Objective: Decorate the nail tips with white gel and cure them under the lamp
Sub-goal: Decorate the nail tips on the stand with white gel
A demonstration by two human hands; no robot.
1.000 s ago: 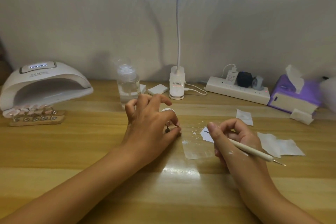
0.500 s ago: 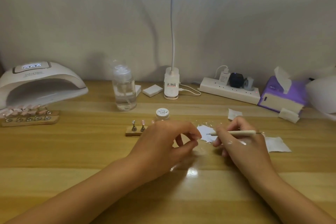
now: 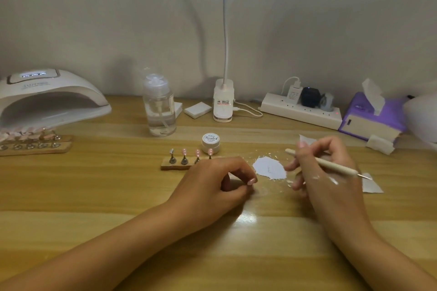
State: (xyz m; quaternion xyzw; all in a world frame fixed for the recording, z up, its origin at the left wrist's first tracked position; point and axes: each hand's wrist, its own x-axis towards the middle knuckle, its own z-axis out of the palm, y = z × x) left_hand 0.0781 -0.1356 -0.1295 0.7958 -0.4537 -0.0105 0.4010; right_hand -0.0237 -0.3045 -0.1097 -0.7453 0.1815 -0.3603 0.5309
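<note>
- The table [image 3: 94, 196] is light brown wood, banded paler and darker.
- The curing lamp [image 3: 47, 97] is white.
- The nail tips [image 3: 197, 151] are pale pink.
- The gel jar [image 3: 211, 140] is white, with dark script lettering on its lid.
- The gel patch [image 3: 269, 168] is white.
- The tool [image 3: 331, 165] is cream with a silvery tip.
- The right hand [image 3: 331, 179] bears white smears.
- The tissue box [image 3: 371, 116] is purple.

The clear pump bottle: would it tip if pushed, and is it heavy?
The clear pump bottle stands tall on a flat base, so a low push would probably slide it, while a high one might tip it. It seems to hold a good deal of liquid, so it is likely weighty for its size.
</note>
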